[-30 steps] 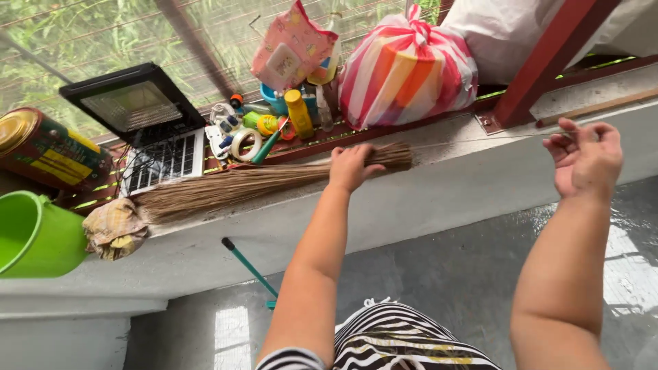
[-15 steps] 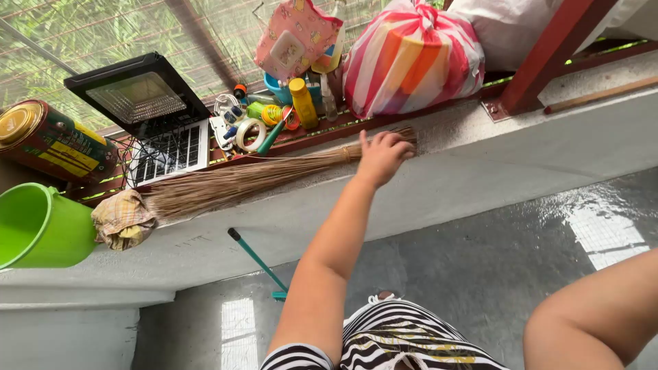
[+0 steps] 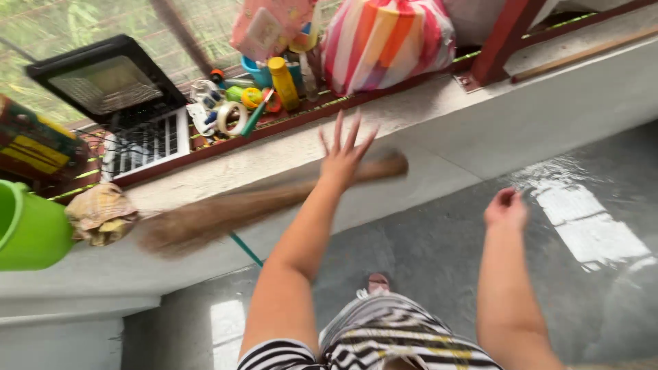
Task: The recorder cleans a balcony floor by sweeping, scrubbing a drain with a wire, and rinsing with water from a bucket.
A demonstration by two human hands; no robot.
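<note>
While our left hand [image 3: 340, 156] spreads its fingers wide, the blurred broom [image 3: 253, 205] lies just behind it along the ledge [image 3: 439, 130]. Our right hand [image 3: 506, 208] hangs loosely curled, holding nothing, well apart from the broom

Bare forearms; black-and-white zebra-striped garment [image 3: 384, 339], short sleeve.

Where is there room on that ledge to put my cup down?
The grey ledge is bare to the right of the red post, bordered by a wooden stick at the back. A smaller bare patch lies between the rag and the left hand, though the blurred broom crosses its edge. Behind, the sill by the striped bag is crowded.
</note>
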